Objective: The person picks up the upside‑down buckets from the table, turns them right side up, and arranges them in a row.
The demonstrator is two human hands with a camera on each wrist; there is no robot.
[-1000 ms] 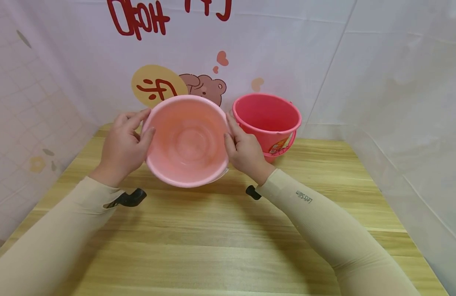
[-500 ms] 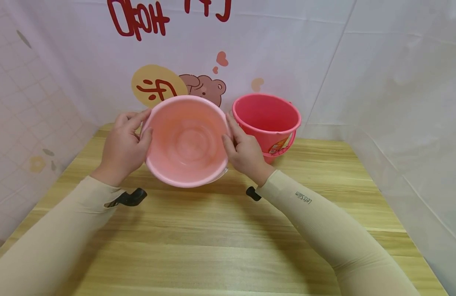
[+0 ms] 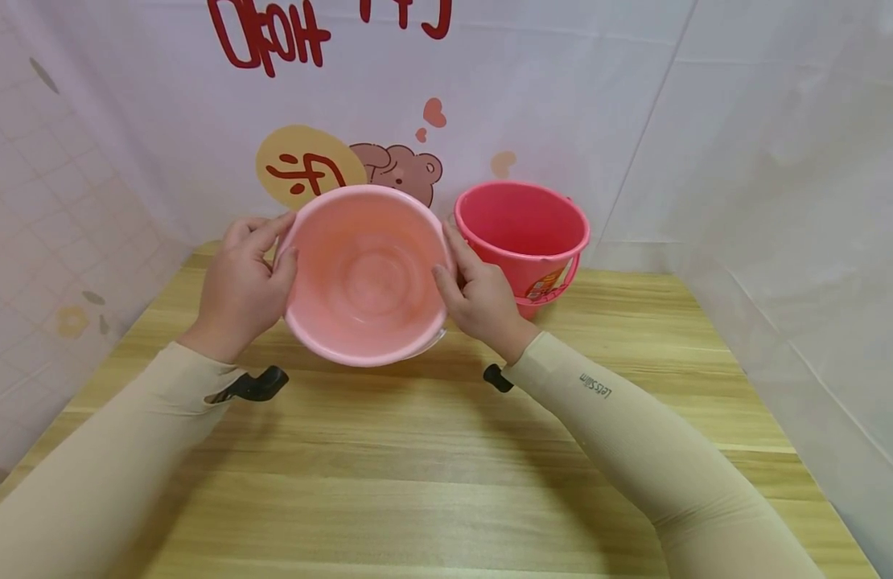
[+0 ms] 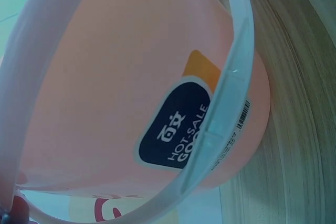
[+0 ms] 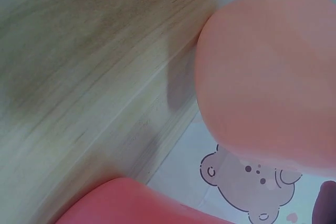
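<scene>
A light pink bucket [image 3: 374, 281] is held tilted above the table, so its mouth and round inner bottom face the head camera. My left hand [image 3: 242, 289] grips its rim on the left side. On the opposite side my right hand [image 3: 486, 301] holds the rim, thumb towards me. The left wrist view shows the bucket's outer wall [image 4: 105, 93] with a dark label [image 4: 170, 127] and a pale, partly see-through handle [image 4: 236, 72] hanging across it. The other fingers behind the rim are mostly hidden.
Just right of my right hand, a deeper pink bucket [image 3: 515, 273] stands upright at the back of the wooden table [image 3: 388, 482], its handle [image 3: 573, 277] lowered. A printed white curtain [image 3: 562, 96] hangs behind. Black strap ends [image 3: 261, 384] stick out at both wrists.
</scene>
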